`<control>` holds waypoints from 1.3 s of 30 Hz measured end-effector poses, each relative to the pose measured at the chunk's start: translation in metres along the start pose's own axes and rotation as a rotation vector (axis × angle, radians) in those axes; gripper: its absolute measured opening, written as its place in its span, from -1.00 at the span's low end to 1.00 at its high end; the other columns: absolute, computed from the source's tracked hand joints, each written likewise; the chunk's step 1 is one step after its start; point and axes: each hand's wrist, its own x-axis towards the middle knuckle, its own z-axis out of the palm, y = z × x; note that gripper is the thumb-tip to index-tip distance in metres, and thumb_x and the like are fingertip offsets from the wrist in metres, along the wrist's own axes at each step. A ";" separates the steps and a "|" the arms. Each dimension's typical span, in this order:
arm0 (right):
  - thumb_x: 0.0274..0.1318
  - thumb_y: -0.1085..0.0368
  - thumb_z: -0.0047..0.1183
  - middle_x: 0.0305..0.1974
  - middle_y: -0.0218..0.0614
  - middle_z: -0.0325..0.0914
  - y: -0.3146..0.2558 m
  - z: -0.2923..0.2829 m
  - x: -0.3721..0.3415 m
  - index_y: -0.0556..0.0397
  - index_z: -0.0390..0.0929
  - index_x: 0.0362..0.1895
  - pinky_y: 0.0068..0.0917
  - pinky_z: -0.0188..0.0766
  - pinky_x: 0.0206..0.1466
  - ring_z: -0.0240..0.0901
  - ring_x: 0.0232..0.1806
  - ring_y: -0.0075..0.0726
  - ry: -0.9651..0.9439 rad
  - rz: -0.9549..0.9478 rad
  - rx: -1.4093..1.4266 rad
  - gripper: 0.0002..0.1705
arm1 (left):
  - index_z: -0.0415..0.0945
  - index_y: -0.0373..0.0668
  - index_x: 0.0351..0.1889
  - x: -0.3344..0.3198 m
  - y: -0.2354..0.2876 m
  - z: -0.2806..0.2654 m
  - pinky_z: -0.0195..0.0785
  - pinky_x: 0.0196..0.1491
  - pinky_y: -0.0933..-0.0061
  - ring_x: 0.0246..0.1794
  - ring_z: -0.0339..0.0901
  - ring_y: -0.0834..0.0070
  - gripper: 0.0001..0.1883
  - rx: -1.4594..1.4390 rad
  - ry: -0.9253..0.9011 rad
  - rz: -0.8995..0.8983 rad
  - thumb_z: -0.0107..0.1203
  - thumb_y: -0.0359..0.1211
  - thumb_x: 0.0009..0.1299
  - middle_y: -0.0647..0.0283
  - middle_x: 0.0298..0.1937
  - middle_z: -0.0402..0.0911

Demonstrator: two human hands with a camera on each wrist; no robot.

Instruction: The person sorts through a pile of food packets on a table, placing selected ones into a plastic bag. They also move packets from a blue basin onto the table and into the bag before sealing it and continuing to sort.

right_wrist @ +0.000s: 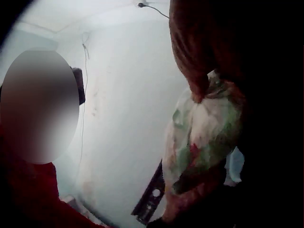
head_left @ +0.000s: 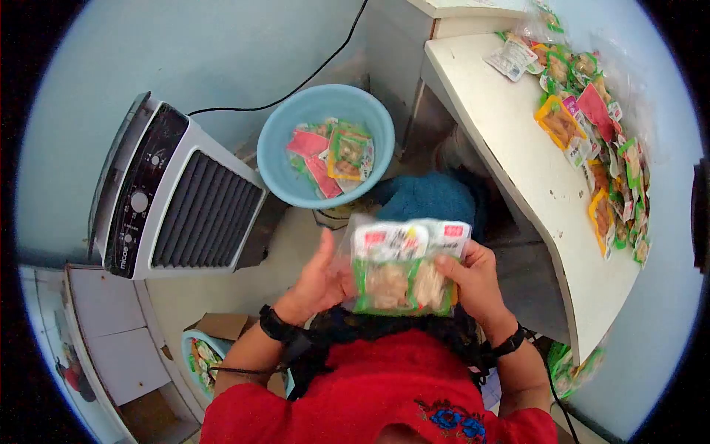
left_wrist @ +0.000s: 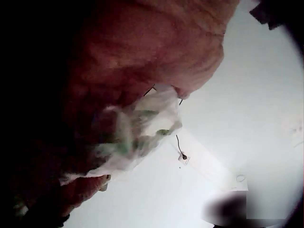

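Observation:
In the head view, green-edged food packets with white tops and pale contents are held in front of the red shirt, with clear plastic along their left side. The right hand grips their right edge, thumb on the front and fingers behind. On the other side, the left hand has its thumb raised off the packets, its fingers at the left edge, partly hidden. The left wrist view shows crinkled plastic beside the left hand. In the right wrist view, the right hand has a fingertip on the packet.
A blue basin holding several packets stands beyond the hands. To the left is an air cooler. Many packets lie along the white table at right. Another tub with packets is at lower left.

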 end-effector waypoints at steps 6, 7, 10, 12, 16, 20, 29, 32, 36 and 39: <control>0.25 0.35 0.12 -0.05 -0.23 0.62 0.002 0.025 0.032 0.23 0.52 0.04 -0.42 0.54 0.02 0.58 -0.10 -0.41 0.110 0.057 0.363 -0.69 | -0.01 -0.21 0.48 0.009 -0.006 0.001 -0.05 0.47 0.13 0.48 0.09 0.25 -0.06 0.109 -0.127 0.311 0.09 0.16 0.33 0.11 0.48 0.12; 0.26 0.36 0.10 -0.03 -0.25 0.61 0.006 0.029 0.036 0.22 0.51 0.05 -0.44 0.53 0.02 0.57 -0.09 -0.41 0.124 0.078 0.390 -0.69 | 0.03 -0.20 0.46 0.014 -0.009 0.002 0.03 0.45 0.15 0.46 0.14 0.26 -0.13 0.228 -0.054 0.358 0.16 0.03 0.34 0.12 0.45 0.16; 0.26 0.36 0.11 -0.03 -0.27 0.61 0.016 0.043 0.050 0.21 0.51 0.06 -0.45 0.52 0.01 0.56 -0.09 -0.42 0.163 0.044 0.386 -0.68 | 0.17 -0.20 0.37 0.026 -0.011 0.006 0.24 0.33 0.25 0.33 0.31 0.34 -0.31 0.182 0.198 0.447 0.24 -0.28 0.33 0.18 0.34 0.31; 0.27 0.34 0.11 -0.02 -0.27 0.60 0.025 0.050 0.056 0.20 0.50 0.07 -0.44 0.51 0.01 0.56 -0.08 -0.42 0.166 -0.002 0.311 -0.67 | 0.25 -0.22 0.31 0.032 -0.007 0.008 0.35 0.24 0.30 0.23 0.41 0.37 -0.40 0.071 0.346 0.458 0.23 -0.39 0.33 0.21 0.26 0.39; 0.26 0.37 0.09 -0.01 -0.23 0.58 0.019 0.055 0.063 0.21 0.46 0.11 -0.45 0.55 -0.09 0.56 -0.10 -0.43 0.144 0.017 0.189 -0.64 | 0.32 -0.27 0.25 0.035 0.025 0.013 0.43 0.14 0.34 0.09 0.51 0.41 -0.46 0.037 0.443 0.477 0.21 -0.47 0.30 0.23 0.14 0.50; 0.19 0.46 0.11 -0.08 -0.22 0.58 0.019 0.048 0.063 0.20 0.48 0.10 -0.53 0.55 -0.22 0.55 -0.16 -0.51 0.193 -0.165 -0.129 -0.63 | 0.37 -0.33 0.19 0.029 0.079 -0.026 0.46 -0.01 0.41 -0.04 0.57 0.42 -0.45 0.333 0.546 0.573 0.22 -0.54 0.20 0.21 0.04 0.58; 0.08 0.49 0.16 -0.25 -0.20 0.60 0.029 0.042 0.068 0.12 0.57 -0.09 -0.50 0.51 -0.30 0.58 -0.31 -0.33 0.133 -0.393 -0.536 -0.74 | 0.66 -0.12 -0.27 0.086 0.187 -0.146 0.45 -0.13 0.19 -0.22 0.63 0.09 -0.77 2.328 0.743 0.026 0.16 -0.45 0.08 0.12 -0.24 0.69; 0.10 0.51 0.16 -0.28 -0.25 0.59 0.027 0.042 0.073 0.15 0.60 -0.15 -0.61 0.46 -0.33 0.55 -0.35 -0.50 0.132 -0.450 -0.577 -0.81 | 0.65 -0.08 -0.32 0.114 0.189 -0.181 0.36 -0.04 0.04 -0.17 0.62 0.11 -0.83 2.658 0.710 -0.235 0.12 -0.38 0.14 0.16 -0.24 0.69; 0.05 0.52 0.18 -0.30 -0.24 0.62 0.024 0.037 0.075 0.10 0.62 -0.16 -0.55 0.47 -0.33 0.57 -0.36 -0.38 0.102 -0.472 -0.580 -0.78 | 0.67 -0.05 -0.22 0.153 0.186 -0.219 0.12 0.26 -0.14 -0.02 0.56 0.12 -0.76 2.546 0.710 -0.236 0.15 -0.39 0.13 0.12 -0.20 0.65; 0.04 0.54 0.18 -0.30 -0.19 0.64 0.018 0.034 0.079 0.12 0.62 -0.17 -0.47 0.51 -0.30 0.60 -0.33 -0.25 0.080 -0.485 -0.592 -0.78 | 0.66 -0.10 -0.28 0.171 0.173 -0.234 0.12 0.25 -0.10 -0.05 0.56 0.13 -0.83 2.475 0.716 -0.015 0.09 -0.38 0.22 0.15 -0.16 0.65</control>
